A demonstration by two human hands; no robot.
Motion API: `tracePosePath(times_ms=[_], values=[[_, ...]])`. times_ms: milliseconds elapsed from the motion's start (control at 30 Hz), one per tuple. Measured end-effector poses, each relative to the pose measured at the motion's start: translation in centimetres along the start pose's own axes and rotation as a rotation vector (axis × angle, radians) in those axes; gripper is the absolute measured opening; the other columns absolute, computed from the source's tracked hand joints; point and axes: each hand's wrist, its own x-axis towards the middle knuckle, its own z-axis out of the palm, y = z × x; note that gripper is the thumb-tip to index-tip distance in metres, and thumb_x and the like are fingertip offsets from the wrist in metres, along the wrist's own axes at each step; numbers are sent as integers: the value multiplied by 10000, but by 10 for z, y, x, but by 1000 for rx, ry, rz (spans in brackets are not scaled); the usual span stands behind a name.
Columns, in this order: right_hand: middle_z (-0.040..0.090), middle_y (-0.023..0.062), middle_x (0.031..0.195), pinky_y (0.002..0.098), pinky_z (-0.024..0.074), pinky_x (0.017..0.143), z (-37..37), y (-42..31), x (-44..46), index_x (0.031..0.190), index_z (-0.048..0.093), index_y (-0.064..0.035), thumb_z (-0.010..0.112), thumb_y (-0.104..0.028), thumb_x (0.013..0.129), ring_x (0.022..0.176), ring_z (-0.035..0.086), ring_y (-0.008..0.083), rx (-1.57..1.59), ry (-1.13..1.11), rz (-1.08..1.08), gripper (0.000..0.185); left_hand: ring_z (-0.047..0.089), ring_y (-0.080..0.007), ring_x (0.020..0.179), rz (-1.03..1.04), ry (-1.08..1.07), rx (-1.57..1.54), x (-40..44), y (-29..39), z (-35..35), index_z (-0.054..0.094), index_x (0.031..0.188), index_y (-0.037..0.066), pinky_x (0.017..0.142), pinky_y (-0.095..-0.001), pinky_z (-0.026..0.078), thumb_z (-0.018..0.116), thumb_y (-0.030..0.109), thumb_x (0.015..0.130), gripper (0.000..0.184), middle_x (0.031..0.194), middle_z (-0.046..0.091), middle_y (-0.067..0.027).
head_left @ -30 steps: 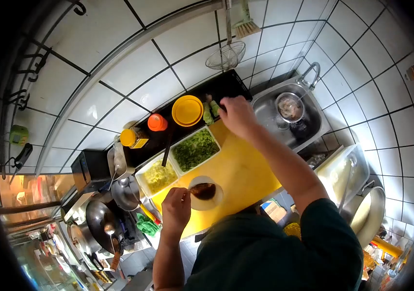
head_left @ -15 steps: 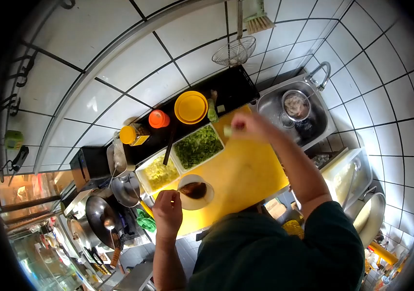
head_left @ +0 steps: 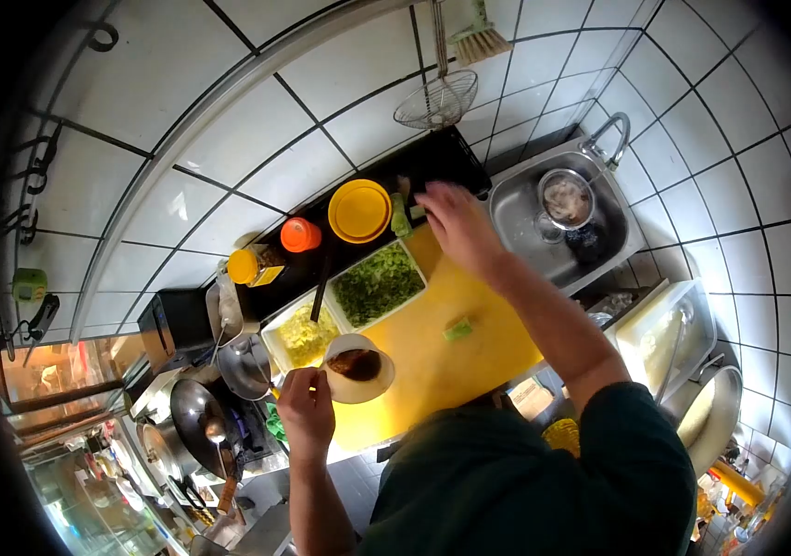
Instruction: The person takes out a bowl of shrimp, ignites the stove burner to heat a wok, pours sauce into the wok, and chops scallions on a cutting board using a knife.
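My left hand point(head_left: 306, 403) is closed on the rim of a white bowl point(head_left: 380, 375) of dark brown sauce point(head_left: 353, 364), held tilted over the near left of a yellow cutting board point(head_left: 497, 320). My right hand point(head_left: 463, 232), slightly blurred, reaches over the board's far edge, fingers stretched out. Just beside its fingertips is a small pale piece point(head_left: 417, 212); whether they touch cannot be seen. A light green piece point(head_left: 458, 329) lies mid-board. Along the board's far left side sit a container of chopped greens point(head_left: 379, 285) and another of pale yellow shreds point(head_left: 307, 334).
Yellow bowls point(head_left: 359, 211), an orange-lidded container point(head_left: 300, 235) and a yellow-lidded jar point(head_left: 244, 267) line the black back ledge. A sink point(head_left: 523, 199) with a bowl of pale food point(head_left: 566, 200) is at right. A wok point(head_left: 199, 417) stands at lower left.
The light green piece that was at my right hand now lies on the board. That hand has moved back and left, its fingers straightening. My left hand and the bowl have shifted slightly left.
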Motion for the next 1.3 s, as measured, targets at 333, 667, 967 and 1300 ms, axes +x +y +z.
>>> tracePosePath(times_ms=[333,667,967,1300], values=[[675,130,1037,449,544,879,38,63,79,1056,719,-68,715,-91,877,1016,664,335,144,-363,-23,180,657,-246,668,4,-7,33,-1,5,-3,656,891,-27,590,-327,540,673,-15,906,26,824,658,-153],[682,104,976,359,549,776,-11,30,-125,1032,710,-53,784,-162,860,863,678,235,484,-732,259,216,657,-260,675,30,-34,-14,10,0,4,650,903,-39,603,-330,546,675,-22,901,30,822,660,-154],[677,127,1079,464,500,906,-8,11,-107,1134,679,-51,750,-234,862,1047,617,368,242,-192,137,336,679,-277,695,45,-60,-5,12,8,8,656,912,-46,614,-336,559,674,-26,892,33,834,668,-166],[668,117,1189,423,513,917,18,-13,15,1258,624,-60,843,-303,780,1078,646,305,-110,-255,-47,579,669,-257,670,58,-26,25,4,17,5,652,874,-30,581,-326,552,671,-31,890,25,819,662,-154]])
